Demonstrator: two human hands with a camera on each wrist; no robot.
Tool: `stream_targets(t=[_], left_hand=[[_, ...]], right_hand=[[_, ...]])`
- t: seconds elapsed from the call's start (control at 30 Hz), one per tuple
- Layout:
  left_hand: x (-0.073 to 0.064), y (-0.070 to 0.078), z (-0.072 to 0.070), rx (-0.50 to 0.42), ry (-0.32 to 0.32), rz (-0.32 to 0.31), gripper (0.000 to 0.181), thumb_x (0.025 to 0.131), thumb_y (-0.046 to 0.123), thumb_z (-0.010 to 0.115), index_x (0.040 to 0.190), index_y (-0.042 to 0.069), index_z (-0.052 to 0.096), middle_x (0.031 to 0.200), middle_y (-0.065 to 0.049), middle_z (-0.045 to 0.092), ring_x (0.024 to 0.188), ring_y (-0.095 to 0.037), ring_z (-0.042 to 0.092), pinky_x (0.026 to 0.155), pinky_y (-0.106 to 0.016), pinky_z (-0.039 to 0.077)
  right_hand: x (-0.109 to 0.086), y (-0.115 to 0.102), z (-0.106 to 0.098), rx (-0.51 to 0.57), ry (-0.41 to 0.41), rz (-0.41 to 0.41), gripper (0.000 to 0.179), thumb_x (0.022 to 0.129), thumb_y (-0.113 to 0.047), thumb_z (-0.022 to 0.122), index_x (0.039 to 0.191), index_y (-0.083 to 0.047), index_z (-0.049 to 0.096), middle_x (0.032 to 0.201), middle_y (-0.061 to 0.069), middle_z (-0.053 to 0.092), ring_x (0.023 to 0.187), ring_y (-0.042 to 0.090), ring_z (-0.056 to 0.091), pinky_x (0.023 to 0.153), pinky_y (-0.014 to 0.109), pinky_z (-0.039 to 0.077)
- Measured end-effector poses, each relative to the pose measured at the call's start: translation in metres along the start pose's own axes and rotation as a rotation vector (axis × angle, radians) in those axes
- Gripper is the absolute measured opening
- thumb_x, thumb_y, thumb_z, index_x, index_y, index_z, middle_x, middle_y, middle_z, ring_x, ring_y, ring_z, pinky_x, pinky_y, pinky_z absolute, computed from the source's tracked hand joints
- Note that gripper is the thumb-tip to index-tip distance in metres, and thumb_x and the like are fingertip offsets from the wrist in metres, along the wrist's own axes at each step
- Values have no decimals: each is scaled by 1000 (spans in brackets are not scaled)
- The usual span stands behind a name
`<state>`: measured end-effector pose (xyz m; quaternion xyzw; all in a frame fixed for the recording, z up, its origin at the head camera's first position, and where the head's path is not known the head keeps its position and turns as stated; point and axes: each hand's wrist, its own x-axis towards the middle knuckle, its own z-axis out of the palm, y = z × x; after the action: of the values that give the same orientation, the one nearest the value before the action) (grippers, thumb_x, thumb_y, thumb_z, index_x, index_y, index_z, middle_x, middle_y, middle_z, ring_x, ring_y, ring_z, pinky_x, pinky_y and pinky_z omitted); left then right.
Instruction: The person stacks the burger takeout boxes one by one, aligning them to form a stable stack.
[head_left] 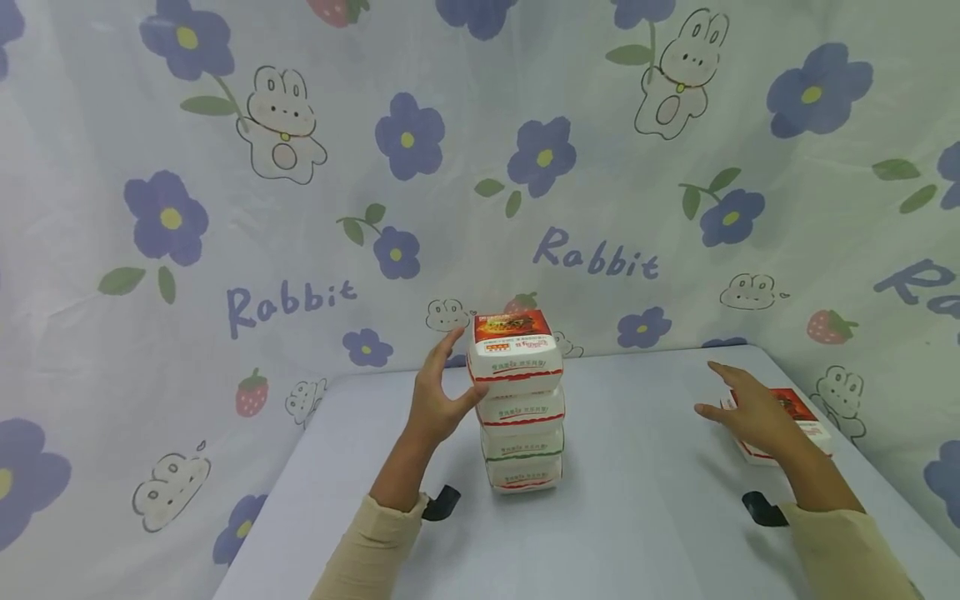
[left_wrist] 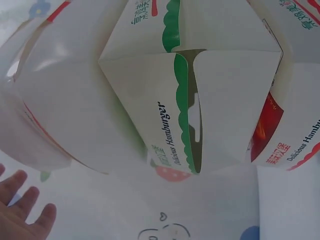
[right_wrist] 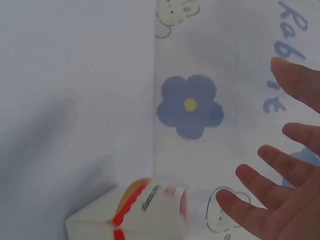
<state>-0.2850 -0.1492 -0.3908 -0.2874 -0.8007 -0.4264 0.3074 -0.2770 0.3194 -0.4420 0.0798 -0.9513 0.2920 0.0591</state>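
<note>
Several white hamburger boxes stand in a stack near the table's middle. The top box has a red lid with a burger picture. Lower down, a box with a green scalloped edge appears between red-edged ones. My left hand is at the top box's left side, thumb and fingers spread, thumb tip right at the front corner. In the left wrist view its straight fingers appear beside the boxes. Over at the right, my right hand hovers with fingers extended, holding nothing, partly hiding another hamburger box.
The white table carries the stack and the single box near its right edge. Behind it hangs a curtain printed with rabbits and purple flowers. A black piece sticks out at the left wrist, and another black piece at the right.
</note>
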Motion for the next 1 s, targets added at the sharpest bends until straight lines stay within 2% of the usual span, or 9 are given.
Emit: stream_targets(t=[0.13, 0.27, 0.4, 0.57, 0.8, 0.93, 1.0], left_hand=[[-1, 0, 1, -12, -3, -5, 90, 84, 67, 59, 151, 14, 34, 154, 2, 35, 141, -21, 30, 108, -57, 32], [-2, 0, 1, -17, -5, -6, 92, 83, 68, 59, 150, 9, 35, 154, 3, 35, 141, -20, 29, 108, -57, 31], [-2, -1, 1, -19, -5, -2, 92, 83, 68, 59, 150, 10, 35, 153, 3, 35, 141, -20, 30, 108, -56, 31], [0, -1, 2, -19, -4, -3, 93, 83, 68, 59, 149, 7, 35, 153, 3, 36, 141, -20, 30, 108, -56, 31], [-1, -2, 3, -27, -3, 0, 90, 84, 66, 60, 151, 12, 34, 154, 1, 35, 141, -22, 30, 108, -57, 31], [-1, -2, 4, -27, -2, -9, 92, 83, 68, 59, 150, 9, 35, 154, 1, 35, 141, -21, 30, 109, -57, 29], [-1, -2, 4, -32, -2, -12, 92, 83, 67, 59, 150, 9, 35, 154, -3, 36, 141, -22, 30, 109, -57, 28]], right_hand=[[-4, 15, -3, 2, -22, 42, 97, 87, -54, 66, 153, -1, 19, 148, 38, 19, 132, 60, 18, 97, 76, 21], [-8, 28, -7, -6, -35, 107, 94, 89, -54, 64, 152, 0, 21, 147, 40, 19, 131, 61, 18, 95, 78, 21], [-12, 41, -12, 3, -56, 166, 95, 88, -55, 63, 152, 1, 20, 146, 41, 18, 128, 63, 19, 93, 79, 22], [-17, 56, -16, 19, -42, 188, 95, 89, -55, 62, 151, 3, 19, 144, 42, 19, 126, 63, 20, 92, 78, 23], [-23, 74, -20, -8, 13, 241, 94, 89, -53, 64, 148, 8, 22, 142, 44, 20, 124, 63, 21, 92, 78, 25], [-26, 79, -24, -32, 6, 244, 91, 89, -49, 65, 145, 12, 27, 137, 46, 25, 117, 62, 27, 90, 76, 30], [-26, 81, -24, -34, -12, 249, 92, 88, -50, 65, 144, 12, 28, 136, 46, 26, 114, 61, 30, 88, 75, 33]])
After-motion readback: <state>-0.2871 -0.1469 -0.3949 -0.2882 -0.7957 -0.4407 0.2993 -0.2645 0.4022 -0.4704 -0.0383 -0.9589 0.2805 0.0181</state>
